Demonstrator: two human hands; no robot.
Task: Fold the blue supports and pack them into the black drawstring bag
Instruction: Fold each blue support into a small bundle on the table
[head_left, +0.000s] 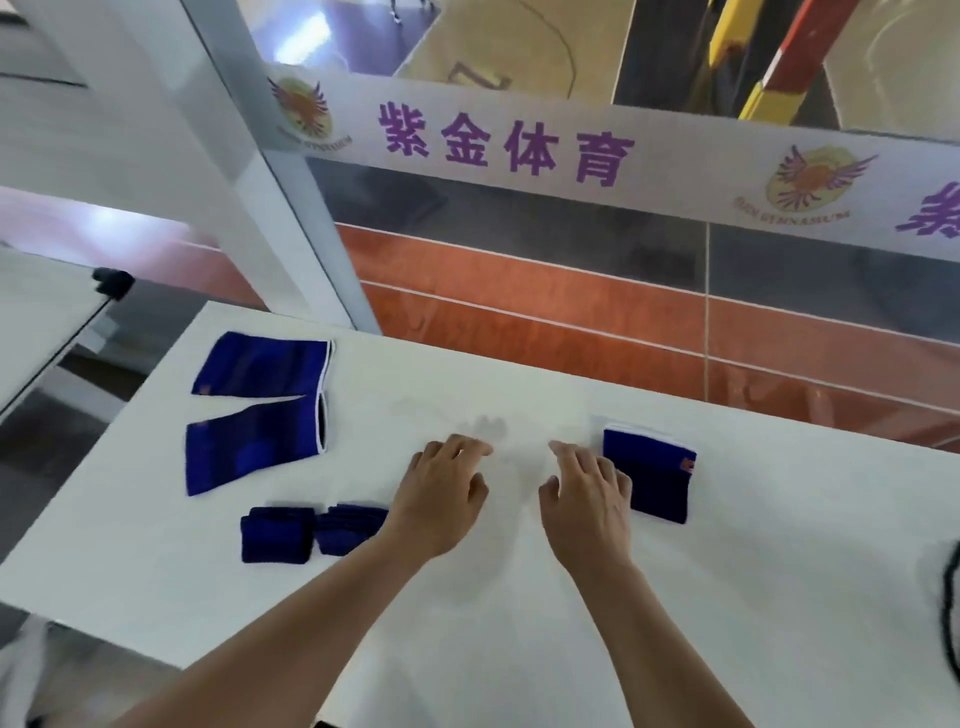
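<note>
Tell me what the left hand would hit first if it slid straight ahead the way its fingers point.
Probably nothing: the left hand points up and slightly right across bare white table, and its path looks free up to the far edge. The flat blue supports lie off to its left.

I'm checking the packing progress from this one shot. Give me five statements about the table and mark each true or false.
1. Two large blue supports lie unfolded at the table's far left. True.
2. The left hand is holding a support. False: it is open and empty over the white table.
3. A folded support lies just beyond the right hand. True.
4. Two small folded supports are stacked on each other. False: they lie side by side.
5. Supports already sit in the black drawstring bag. False: no bag is clearly in view; all visible supports lie on the table.
</note>
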